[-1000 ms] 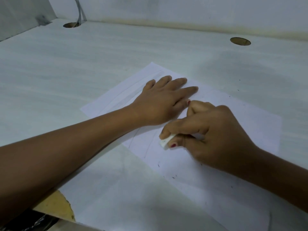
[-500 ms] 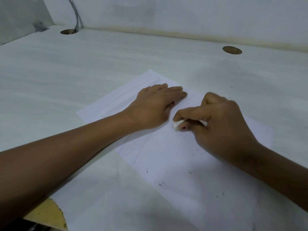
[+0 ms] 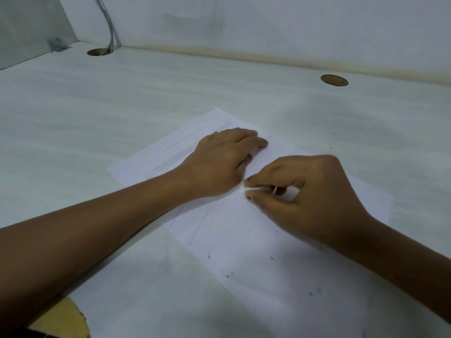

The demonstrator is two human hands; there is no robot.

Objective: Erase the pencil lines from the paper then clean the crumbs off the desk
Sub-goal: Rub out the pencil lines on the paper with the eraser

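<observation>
Okay, far left: a grey cable (image 3: 111, 28) drops into the left hole (image 3: 99, 51) at the desk's back corner. The desk (image 3: 73, 118) is pale, with a chipped brown patch (image 3: 66, 318) on its near-left edge.

The left forearm crosses in from the lower left. The left hand (image 3: 219, 162) lies palm-down on the far part of the paper (image 3: 280, 301), fingers straight and close together, pressing the sheet flat and gripping nothing.

The paper is a white sheet lying flat on the desk, set at an angle, running from mid-frame to the lower right. Faint pencil lines (image 3: 197, 225) curve across it just below the left wrist, and more faint strokes run along its far-left edge.

The eraser (image 3: 246, 189) is small and white, its tip on the paper just beside the heel of the left hand. The right hand (image 3: 310, 196) pinches it between thumb and forefinger, with the other fingers curled in and the knuckles up.

Dark crumbs (image 3: 271, 258) are scattered over the near half of the paper, with a few specks on the desk to the right. The right hole (image 3: 334, 80) is at the back right, well apart from the paper.
</observation>
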